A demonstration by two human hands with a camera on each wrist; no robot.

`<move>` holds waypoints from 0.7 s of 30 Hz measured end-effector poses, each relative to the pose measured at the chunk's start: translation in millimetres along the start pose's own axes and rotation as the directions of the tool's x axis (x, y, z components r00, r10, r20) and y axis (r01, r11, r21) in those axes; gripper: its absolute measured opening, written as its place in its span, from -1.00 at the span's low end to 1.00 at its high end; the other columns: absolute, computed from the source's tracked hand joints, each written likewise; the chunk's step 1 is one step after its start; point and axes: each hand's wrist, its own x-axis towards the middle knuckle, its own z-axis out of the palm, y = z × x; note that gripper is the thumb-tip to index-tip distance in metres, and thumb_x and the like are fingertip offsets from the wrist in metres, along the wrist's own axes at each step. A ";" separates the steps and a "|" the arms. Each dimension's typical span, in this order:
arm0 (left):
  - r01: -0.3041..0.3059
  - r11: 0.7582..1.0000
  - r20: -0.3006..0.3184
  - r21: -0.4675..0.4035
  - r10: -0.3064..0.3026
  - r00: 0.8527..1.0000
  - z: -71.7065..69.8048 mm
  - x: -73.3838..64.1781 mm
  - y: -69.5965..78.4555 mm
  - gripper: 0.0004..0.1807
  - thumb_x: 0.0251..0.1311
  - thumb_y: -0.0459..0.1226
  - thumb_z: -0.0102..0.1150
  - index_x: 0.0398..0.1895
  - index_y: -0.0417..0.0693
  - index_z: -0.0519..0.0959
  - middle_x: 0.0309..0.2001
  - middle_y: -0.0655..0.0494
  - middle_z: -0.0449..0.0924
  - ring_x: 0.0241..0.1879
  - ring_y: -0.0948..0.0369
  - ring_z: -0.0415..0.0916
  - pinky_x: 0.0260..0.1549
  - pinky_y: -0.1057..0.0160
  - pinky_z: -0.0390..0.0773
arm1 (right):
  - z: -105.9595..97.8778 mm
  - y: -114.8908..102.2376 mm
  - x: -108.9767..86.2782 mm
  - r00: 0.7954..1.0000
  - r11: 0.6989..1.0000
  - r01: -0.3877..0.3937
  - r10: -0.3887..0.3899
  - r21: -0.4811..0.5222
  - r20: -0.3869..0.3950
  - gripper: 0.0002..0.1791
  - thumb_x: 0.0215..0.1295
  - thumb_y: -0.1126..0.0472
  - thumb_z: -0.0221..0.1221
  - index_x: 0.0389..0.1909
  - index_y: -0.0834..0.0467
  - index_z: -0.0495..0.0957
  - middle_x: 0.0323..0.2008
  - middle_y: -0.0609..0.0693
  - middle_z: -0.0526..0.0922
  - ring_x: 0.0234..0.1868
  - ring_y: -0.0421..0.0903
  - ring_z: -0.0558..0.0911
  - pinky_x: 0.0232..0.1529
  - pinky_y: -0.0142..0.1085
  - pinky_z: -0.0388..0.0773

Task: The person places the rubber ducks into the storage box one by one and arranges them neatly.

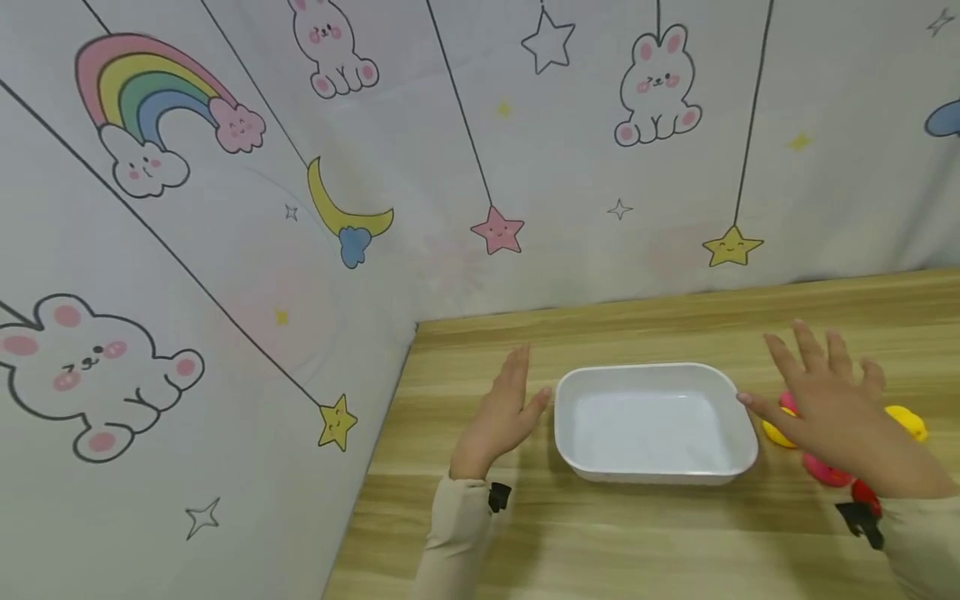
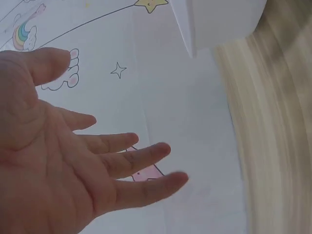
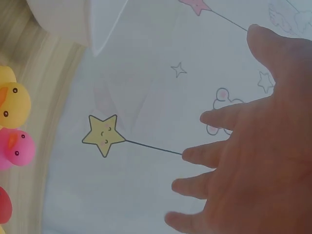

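Note:
A white rectangular basin [image 1: 652, 433] sits on the wooden tabletop, with nothing inside it. My left hand [image 1: 498, 421] is held up just off the basin's left side, fingers straight and thumb toward the rim; its palm shows bare in the left wrist view. On the other side, my right hand [image 1: 836, 408] spreads its fingers, the thumb tip overlapping the basin's right rim in the head view. Small toy ducks lie under and around this hand, partly hidden by it: a yellow duck [image 3: 14, 105] and a pink duck [image 3: 18, 147] show in the right wrist view.
More small toys lie at the right: a yellow one [image 1: 907, 422], a pink one [image 1: 825, 471] and a red one [image 1: 866, 497] near the right cuff. A white cloth [image 1: 450, 275] printed with rabbits and stars hangs behind and left of the wooden table [image 1: 615, 542].

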 end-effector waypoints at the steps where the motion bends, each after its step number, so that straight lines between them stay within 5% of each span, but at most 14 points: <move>1: -0.016 0.998 -0.013 -0.057 0.016 1.000 0.2 0.7 -1.7 -0.21 0.56 -0.03 -0.10 0.64 -0.09 -0.19 0.60 -0.21 -0.16 0.50 -0.21 -0.01 0.37 -0.32 0.24 | -2.0 1.7 -1.2 1.000 1.000 0.005 -0.005 0.010 -0.003 0.02 0.46 -0.29 0.04 0.58 0.32 -0.15 0.50 0.54 -0.28 0.43 0.62 -0.31 0.16 0.70 -0.23; 5: -0.054 0.973 -0.046 -0.224 0.045 0.998 0.7 3.9 -5.8 -0.23 0.52 -0.23 0.02 0.63 -0.11 -0.11 0.52 -0.30 0.05 0.30 -0.22 0.34 0.18 -0.21 0.53 | -9.4 9.3 -5.1 1.000 0.999 0.018 -0.018 0.034 -0.013 0.02 0.48 -0.22 0.06 0.56 0.39 -0.17 0.48 0.56 -0.25 0.43 0.61 -0.23 0.14 0.70 -0.08; 10: -0.052 0.960 -0.035 -0.276 0.044 0.998 4.0 7.8 -7.6 -0.16 0.46 -0.33 0.06 0.64 -0.09 -0.17 0.49 -0.33 0.12 0.15 -0.20 0.51 0.01 -0.12 0.67 | -17.0 20.1 -8.1 0.999 0.997 0.028 -0.026 0.078 -0.028 0.00 0.51 -0.12 0.09 0.55 0.42 -0.24 0.47 0.59 -0.23 0.34 0.67 0.03 0.05 0.66 0.11; 16: 0.052 0.914 0.040 -0.403 -0.039 0.998 11.7 12.3 -8.5 -0.10 0.46 -0.34 0.06 0.65 -0.03 -0.27 0.50 -0.36 0.07 0.09 -0.18 0.55 -0.30 0.02 0.77 | -21.7 33.1 -10.4 1.000 0.993 -0.015 0.014 0.121 0.006 -0.02 0.56 -0.10 0.02 0.55 0.40 -0.34 0.47 0.60 -0.28 0.31 0.69 0.04 0.02 0.63 0.16; 21: 0.144 0.881 0.091 -0.451 -0.115 0.989 18.2 13.4 -11.7 -0.07 0.41 -0.32 0.13 0.63 -0.17 -0.24 0.45 -0.42 0.12 -0.08 -0.21 0.62 -0.29 -0.05 0.76 | -20.9 45.9 -12.3 1.000 0.986 -0.028 0.029 0.167 0.001 -0.02 0.55 -0.08 0.03 0.55 0.41 -0.32 0.44 0.62 -0.17 0.36 0.65 -0.03 0.04 0.64 0.13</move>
